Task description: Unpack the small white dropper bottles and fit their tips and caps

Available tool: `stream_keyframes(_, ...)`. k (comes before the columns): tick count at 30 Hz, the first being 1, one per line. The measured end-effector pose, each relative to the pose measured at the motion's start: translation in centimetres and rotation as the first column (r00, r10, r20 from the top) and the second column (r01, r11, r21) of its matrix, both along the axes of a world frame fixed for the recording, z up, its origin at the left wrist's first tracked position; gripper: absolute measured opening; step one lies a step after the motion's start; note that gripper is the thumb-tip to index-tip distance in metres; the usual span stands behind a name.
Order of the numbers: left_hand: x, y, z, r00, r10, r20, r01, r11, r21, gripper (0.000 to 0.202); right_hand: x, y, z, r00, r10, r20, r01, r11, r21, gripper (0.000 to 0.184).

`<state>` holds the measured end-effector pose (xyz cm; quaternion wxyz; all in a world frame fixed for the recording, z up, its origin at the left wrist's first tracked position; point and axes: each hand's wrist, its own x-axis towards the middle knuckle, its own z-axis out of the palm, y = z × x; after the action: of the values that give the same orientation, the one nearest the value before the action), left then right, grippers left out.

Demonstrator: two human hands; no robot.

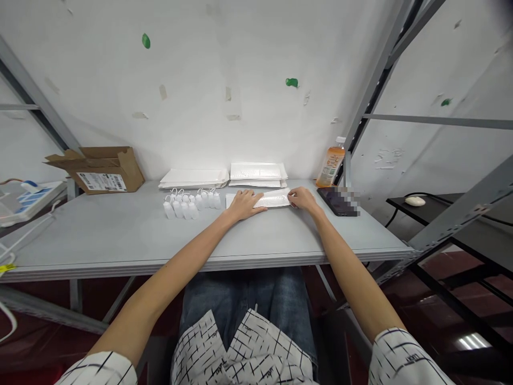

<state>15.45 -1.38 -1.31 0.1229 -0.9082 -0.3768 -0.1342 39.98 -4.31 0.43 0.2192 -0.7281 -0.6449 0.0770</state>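
Where the person sits: blue jeans (244,305) and a white shirt with thin black grid lines (240,347) fill the bottom of the view, with bare forearms reaching over the front edge of the grey surface (120,240).
Left hand (244,206): open, palm down, fingers spread and lying flat on the left part of the white flat mailer (276,199).
Right hand (303,199): loosely curled, fingertips at the mailer's right end; whether it has hold of the mailer cannot be told.
Item under the hands: the mailer lies flat on the surface, its length running side to side, between the two hands.
Left of the hands: small white plastic bottles (184,206) stand grouped upright, just beside the mailer.
Right of the hands: a black smartphone (334,201) lies just beside the right hand, partly pixelated.
Rear of the surface: two stacks of white mailers (256,174) lie against the wall, an orange drink bottle (331,166) stands at the right, and an opened cardboard box (108,171) sits at the left.
Beyond the surface: grey metal shelving uprights (372,91) stand at the right, with a white computer mouse (414,201) on a black shelf (441,214).
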Motion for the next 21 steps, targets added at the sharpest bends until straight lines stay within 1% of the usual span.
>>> stream_keyframes(4, 0.0, -0.3, 0.3, 1.000, 0.008, 0.011, -0.007, 1.000, -0.011, 0.062, 0.2, -0.1, 0.1, 0.992, 0.012, -0.123, -0.016, 1.000, -0.027, 0.022)
stream_keyframes(7, 0.0, -0.4, 0.6, 1.000, 0.011, 0.024, -0.011, 1.000, 0.001, 0.060, 0.5, 0.0, -0.1, 0.964, 0.016, -0.265, -0.024, 0.999, -0.027, 0.021)
stream_keyframes(9, 0.2, -0.4, 1.1, 1.000, 0.007, 0.012, -0.008, 0.999, 0.041, 0.058, 0.7, 0.2, -0.2, 0.907, -0.022, -0.421, 0.004, 0.999, -0.043, 0.018)
stream_keyframes(11, 0.4, -0.3, 1.9, 0.999, -0.004, -0.034, 0.008, 0.994, 0.105, 0.055, 0.8, 0.4, -0.3, 0.827, -0.066, -0.559, 0.030, 0.997, -0.074, 0.014)
stream_keyframes(13, 0.6, -0.3, 3.0, 0.995, -0.022, -0.101, 0.039, 0.984, 0.172, 0.051, 0.9, 0.6, -0.3, 0.770, -0.094, -0.631, 0.045, 0.995, -0.093, 0.012)
stream_keyframes(15, 0.9, -0.3, 4.5, 0.986, -0.037, -0.165, 0.073, 0.973, 0.221, 0.048, 0.9, 0.6, -0.2, 0.744, -0.104, -0.660, 0.048, 0.994, -0.102, 0.011)
stream_keyframes(18, 1.1, -0.5, 7.3, 0.967, -0.052, -0.249, 0.116, 0.962, 0.249, 0.042, 0.6, 0.4, 0.2, 0.688, -0.115, -0.716, 0.027, 0.991, -0.133, 0.011)
stream_keyframes(21, 1.1, -0.9, 10.1, 0.954, -0.079, -0.288, 0.160, 0.949, 0.272, 0.036, 0.2, 0.1, 0.6, 0.645, -0.115, -0.756, -0.023, 0.985, -0.169, 0.010)
